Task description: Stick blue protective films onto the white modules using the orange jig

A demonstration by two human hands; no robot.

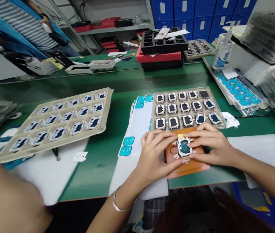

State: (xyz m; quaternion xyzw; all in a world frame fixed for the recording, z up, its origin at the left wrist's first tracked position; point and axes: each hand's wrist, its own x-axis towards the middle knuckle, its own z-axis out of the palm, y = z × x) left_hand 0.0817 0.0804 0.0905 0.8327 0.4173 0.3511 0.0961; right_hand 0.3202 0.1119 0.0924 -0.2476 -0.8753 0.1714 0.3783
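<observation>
A white, square watch-case-like frame point(184, 147) with a teal inside and a yellow tab at its top sits over an orange fixture point(190, 170). My left hand point(150, 158) grips its left side, thumb at the lower edge and fingers at the upper left. From the right, my right hand point(212, 145) holds the other side with its fingertips. Small white tabs stick out around the frame. Just behind the hands lies a clear tray point(178, 100) with rows of similar white frames. Teal stickers point(127, 145) on white backing sheets lie left of my left hand.
At left, a beige tray point(107, 116) of similar frames stands tilted; a blurred arm point(13, 194) is near it. Back right are a sanitizer bottle point(222, 53), bagged teal stickers point(241, 90) and stacked clear trays point(270, 35). A black compartment tray point(163, 42) stands behind.
</observation>
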